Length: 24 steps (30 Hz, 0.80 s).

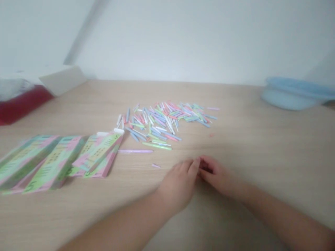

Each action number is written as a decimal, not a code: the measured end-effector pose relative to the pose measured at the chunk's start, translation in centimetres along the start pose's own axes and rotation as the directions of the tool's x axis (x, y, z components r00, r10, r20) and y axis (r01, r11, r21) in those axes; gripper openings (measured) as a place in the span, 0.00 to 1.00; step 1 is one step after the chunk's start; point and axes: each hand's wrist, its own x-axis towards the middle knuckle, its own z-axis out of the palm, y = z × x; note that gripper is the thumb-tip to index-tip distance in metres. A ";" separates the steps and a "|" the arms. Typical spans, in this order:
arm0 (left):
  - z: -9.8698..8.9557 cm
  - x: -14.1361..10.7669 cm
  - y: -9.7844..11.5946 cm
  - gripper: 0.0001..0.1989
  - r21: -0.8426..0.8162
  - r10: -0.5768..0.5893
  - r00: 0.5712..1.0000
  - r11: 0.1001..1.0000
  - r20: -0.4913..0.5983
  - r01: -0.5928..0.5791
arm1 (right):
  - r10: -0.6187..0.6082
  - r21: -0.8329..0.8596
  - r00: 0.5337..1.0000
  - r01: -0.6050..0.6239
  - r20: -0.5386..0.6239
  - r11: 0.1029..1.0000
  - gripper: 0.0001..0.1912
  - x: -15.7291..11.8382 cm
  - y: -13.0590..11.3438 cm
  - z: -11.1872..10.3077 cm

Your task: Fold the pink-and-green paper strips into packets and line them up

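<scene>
Small coloured sticks (pixel 170 124), too many to count, lie heaped mid-counter (pixel 248 139); one long purple stick (pixel 136 151) and one long green stick (pixel 157 145) lie at the near edge. Nearer sit the left hand (pixel 179 183) and right hand (pixel 220 176), fingers bent, tips meeting; any hold is too blurred to tell. Leftward, at least four patterned boxes (pixel 53 164) overlap. Far right: one blue bowl-like thing (pixel 293 94).
</scene>
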 end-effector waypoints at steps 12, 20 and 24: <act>-2.0 -0.2 1.3 0.12 0.094 -0.049 0.997 0.995 0.057 0.044 | -0.036 -0.733 0.858 -0.416 -0.513 0.539 0.54 6.9 7.3 -12.7; -1.8 -0.1 1.5 0.11 0.094 -0.071 0.996 0.993 0.056 0.065 | -0.145 -0.847 0.935 -0.218 -0.324 0.484 0.53 15.5 5.5 -9.5; -1.8 0.0 1.5 0.11 0.090 -0.077 0.995 0.993 0.057 0.071 | -0.230 -0.877 0.959 -0.037 -0.166 0.480 0.44 17.8 4.9 -8.0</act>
